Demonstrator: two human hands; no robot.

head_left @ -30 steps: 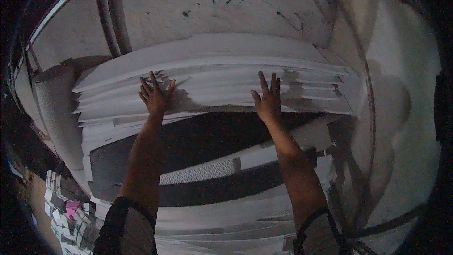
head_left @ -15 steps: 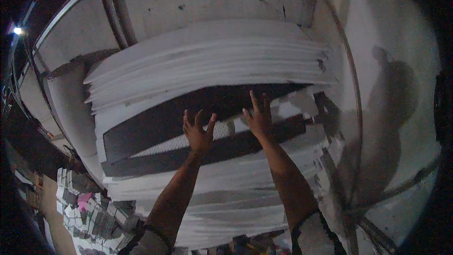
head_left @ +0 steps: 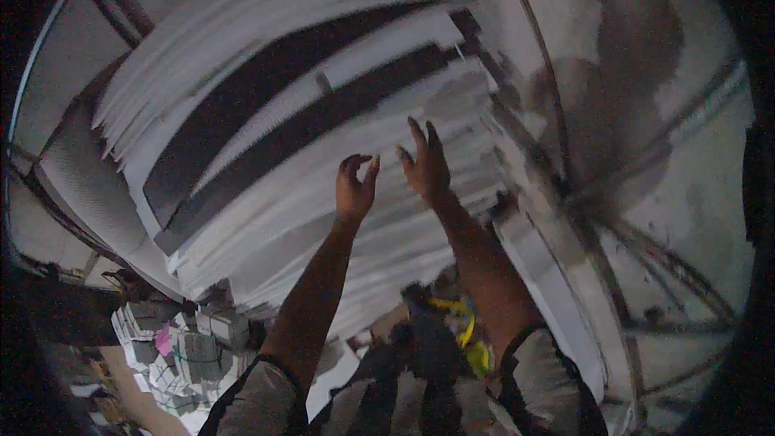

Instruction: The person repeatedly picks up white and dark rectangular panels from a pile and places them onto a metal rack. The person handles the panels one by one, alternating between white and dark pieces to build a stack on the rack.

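My left hand [head_left: 356,191] hangs in front of a tall stack of white sheets [head_left: 379,182], its fingers bent, the thumb apart from them, with nothing in between. My right hand [head_left: 425,164] is a short way to the right of it, fingers stretched out and spread, also holding nothing. Farther up the stack lie a long dark upper panel [head_left: 234,101] and a dark lower strip [head_left: 323,117]. A pale, fine-textured layer [head_left: 262,117] shows between them. Whether either hand touches the sheets is hard to tell in the dim light.
On the left a large pale roll [head_left: 93,178] leans by the stack. Bundled pale pieces [head_left: 182,355] with a pink scrap lie at the lower left. Slanting bars [head_left: 601,270] stand against the right wall. Something yellow [head_left: 478,355] is on the floor near me.
The view has tipped downward and turned, so the stack sits higher and slanted. My hands have come away from the dark panels to lower on the stack; the left fingers have curled more.
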